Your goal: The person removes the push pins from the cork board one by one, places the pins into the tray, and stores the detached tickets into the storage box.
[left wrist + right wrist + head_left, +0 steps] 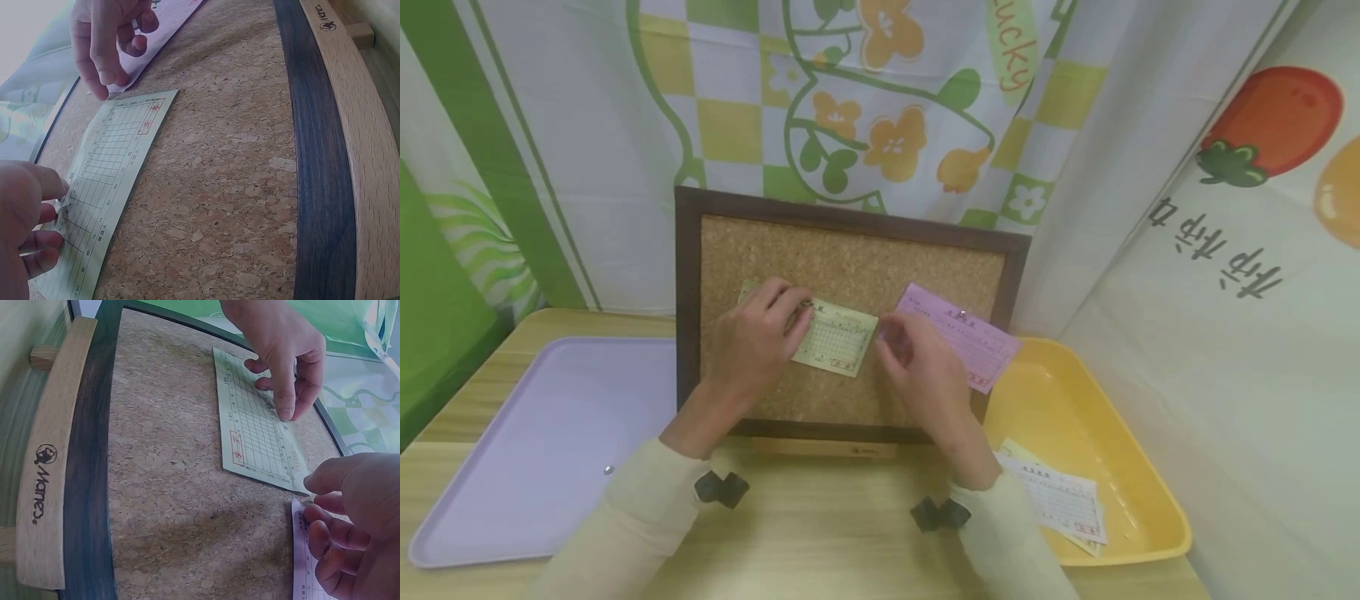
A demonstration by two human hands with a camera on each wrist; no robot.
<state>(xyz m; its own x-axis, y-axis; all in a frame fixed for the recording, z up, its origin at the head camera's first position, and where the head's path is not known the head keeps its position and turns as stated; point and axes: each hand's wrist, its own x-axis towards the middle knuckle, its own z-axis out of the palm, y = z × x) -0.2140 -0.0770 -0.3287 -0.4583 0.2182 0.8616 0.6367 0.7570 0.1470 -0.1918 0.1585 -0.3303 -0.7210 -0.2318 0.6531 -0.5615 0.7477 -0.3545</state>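
On the corkboard (850, 258), I'd keep the green slip (838, 340) flat by the corner the right hand (928, 360) is pinching, while the left hand (748, 340), grip honestly unclear, steadies its top edge.

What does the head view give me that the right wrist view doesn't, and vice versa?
Only the head view shows the yellow tray with printed forms in it, and the strawberry print. Only the right wrist view makes the "Manes" lettering on the wooden bar readable; in the head view it is too small. Both show the framed cork board, the pale green form, the left hand, the right hand and the pink form, which the right wrist view cuts off.
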